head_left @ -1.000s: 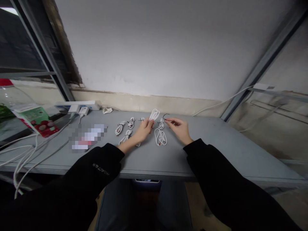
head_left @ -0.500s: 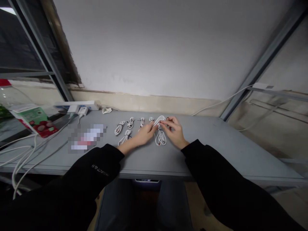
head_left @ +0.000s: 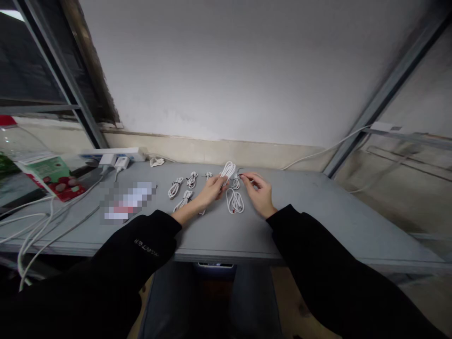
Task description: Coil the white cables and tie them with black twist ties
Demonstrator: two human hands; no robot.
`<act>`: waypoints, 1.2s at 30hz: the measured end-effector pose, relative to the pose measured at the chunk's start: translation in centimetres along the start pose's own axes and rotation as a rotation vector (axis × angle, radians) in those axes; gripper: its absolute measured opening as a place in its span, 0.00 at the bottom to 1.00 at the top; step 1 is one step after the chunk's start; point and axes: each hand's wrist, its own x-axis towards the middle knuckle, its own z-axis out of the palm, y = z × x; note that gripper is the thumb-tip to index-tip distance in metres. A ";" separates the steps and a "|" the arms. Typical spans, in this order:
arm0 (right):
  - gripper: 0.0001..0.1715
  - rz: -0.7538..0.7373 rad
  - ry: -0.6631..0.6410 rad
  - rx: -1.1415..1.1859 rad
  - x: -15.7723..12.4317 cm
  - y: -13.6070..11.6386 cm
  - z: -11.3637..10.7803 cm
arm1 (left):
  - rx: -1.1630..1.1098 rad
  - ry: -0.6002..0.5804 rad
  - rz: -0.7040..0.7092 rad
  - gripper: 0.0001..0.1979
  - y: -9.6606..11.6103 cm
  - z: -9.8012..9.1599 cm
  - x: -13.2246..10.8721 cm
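My left hand is closed around a looped white cable, whose loops stick up past the fingers. Thumb and index finger of my right hand pinch a thin dark tie, just right of that coil. Under the tie sits a small white cable bundle on the table; whether the two are joined is not plain. Nearer me lies another looped white cable, between the hands. Tied white bundles rest left of my left hand, among them one bundle and another. My left forearm partly covers a lower bundle.
The grey table meets a wall behind. At left are a power strip with plugs, a blurred-out flat item, a red and green carton, a bottle and trailing white cords.
My left hand has turned, tilting the looped cable up and away from my right hand. My right fingers have come off that coil, and the small bundle behind it shows.
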 end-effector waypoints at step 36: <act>0.05 -0.268 -0.151 -0.050 -0.4 -0.4 0.1 | 0.183 0.058 0.231 0.12 -1.7 -0.6 0.5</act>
